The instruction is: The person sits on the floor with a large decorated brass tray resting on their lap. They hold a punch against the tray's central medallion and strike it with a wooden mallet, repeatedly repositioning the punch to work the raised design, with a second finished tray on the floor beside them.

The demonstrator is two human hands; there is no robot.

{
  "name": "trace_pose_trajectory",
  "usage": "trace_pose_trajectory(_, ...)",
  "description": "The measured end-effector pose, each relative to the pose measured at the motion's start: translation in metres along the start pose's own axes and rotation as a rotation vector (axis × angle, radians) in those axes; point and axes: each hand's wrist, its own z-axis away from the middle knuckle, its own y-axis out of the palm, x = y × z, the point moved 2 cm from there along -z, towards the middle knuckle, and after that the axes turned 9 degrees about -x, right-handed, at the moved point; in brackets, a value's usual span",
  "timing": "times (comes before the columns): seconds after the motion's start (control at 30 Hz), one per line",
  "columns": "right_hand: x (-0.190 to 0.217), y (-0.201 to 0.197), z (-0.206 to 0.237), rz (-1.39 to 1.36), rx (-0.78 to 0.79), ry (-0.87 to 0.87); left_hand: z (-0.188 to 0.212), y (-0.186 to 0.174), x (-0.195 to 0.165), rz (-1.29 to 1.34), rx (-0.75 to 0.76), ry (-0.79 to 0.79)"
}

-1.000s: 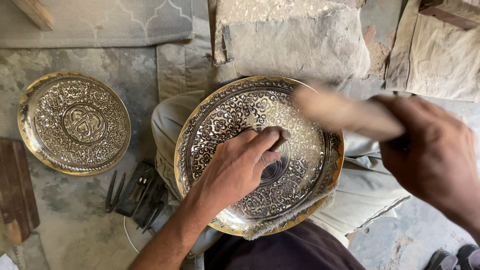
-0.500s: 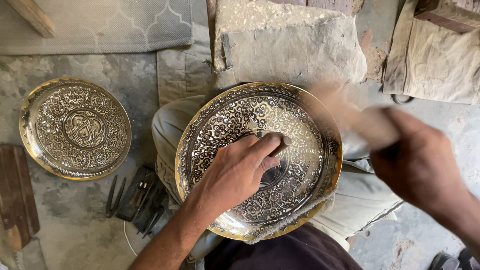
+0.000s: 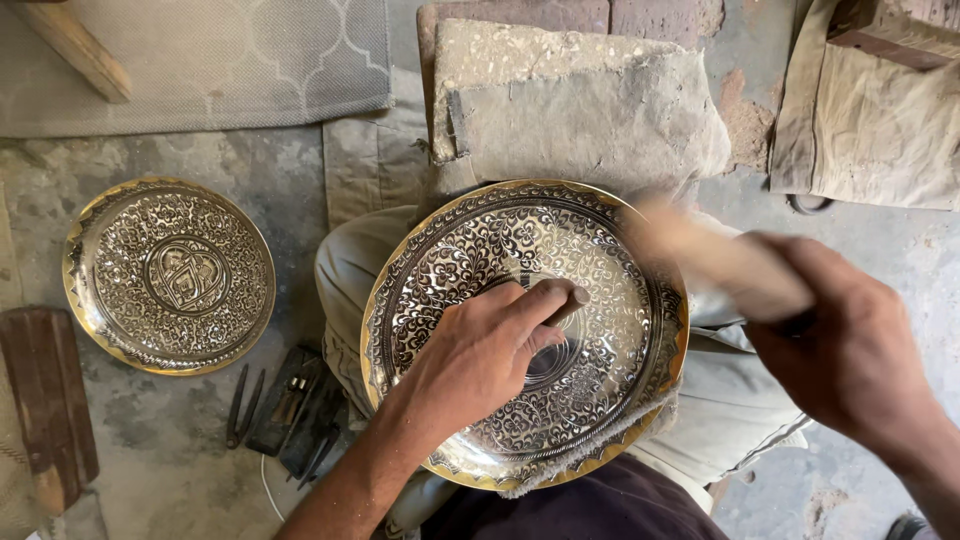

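Since the earlier frames the right hand has swung its wooden mallet back up and across the plate's right rim, still motion-blurred, while the left hand has stayed planted near the plate centre and the view has barely shifted. Left fingers are clenched around a thin metal punch, only its butt end showing past the fingertips, tip hidden against the metal. Right fingers are wrapped tight on the mallet handle, head end smeared pale over the rim. Both work on the large engraved brass plate, which rests tilted on the person's lap over light trousers, a frayed cloth edge under its lower rim. Behind it sits a worn stone block. To the left on the concrete floor lies a second, smaller engraved plate, well apart; dark hand tools lie just below it, a wooden board at far left. Risk, as a judgement: the mallet is moving fast and the punch butt sits right beside the left fingertips, so an off-line blow could hit knuckles or skid the punch and scar the pattern. The plate is only lap-supported, so a hard hit could rock it.
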Motion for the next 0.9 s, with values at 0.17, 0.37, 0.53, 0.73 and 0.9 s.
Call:
trace_pose_trajectory(0.17,-0.001,0.005,0.006,0.417,0.054,-0.167,-0.001,0.003,0.003,-0.046,0.143,-0.125)
trace_pose_trajectory(0.37,0.001,0.003,0.011,-0.02,0.025,0.116,0.0,0.001,0.002,-0.064,0.099,-0.042)
trace_pose_trajectory(0.53,0.004,-0.008,0.011,0.116,0.013,0.136,0.008,-0.003,0.0,0.029,0.002,-0.052)
trace_pose_trajectory(0.73,0.001,-0.009,0.011,-0.502,-0.047,0.169,0.011,-0.002,0.001,0.011,-0.011,-0.06)
trace_pose_trajectory(0.9,0.012,-0.011,0.006,-0.306,-0.052,-0.06,0.009,-0.002,0.0,-0.023,0.028,-0.084)
